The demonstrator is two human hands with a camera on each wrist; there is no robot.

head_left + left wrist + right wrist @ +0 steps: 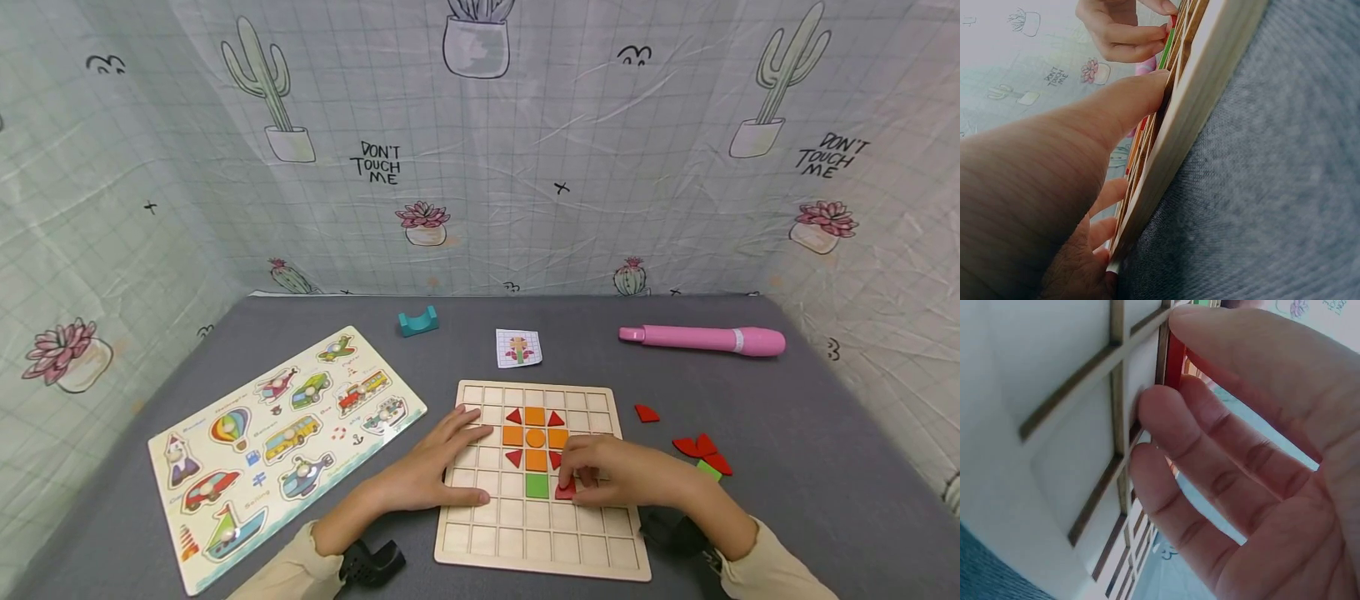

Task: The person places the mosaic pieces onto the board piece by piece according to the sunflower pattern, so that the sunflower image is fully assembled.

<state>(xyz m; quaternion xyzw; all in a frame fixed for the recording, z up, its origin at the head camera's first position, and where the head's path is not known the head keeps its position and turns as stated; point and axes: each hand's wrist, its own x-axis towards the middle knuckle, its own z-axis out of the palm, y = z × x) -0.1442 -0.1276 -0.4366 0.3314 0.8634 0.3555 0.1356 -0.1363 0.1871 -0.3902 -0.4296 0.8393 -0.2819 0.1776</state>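
Right hand (618, 475) fingers pinch red piece (565, 491), half hidden | left hand (435, 467) spread on board (592, 550)

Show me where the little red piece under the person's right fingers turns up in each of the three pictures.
Head view: the red piece lies low on the wooden grid board, right of the green square, under the right hand.
Left wrist view: a red sliver at the top, by the right fingers.
Right wrist view: a red edge at top centre under a fingertip.
Shared landmark: the grid board.
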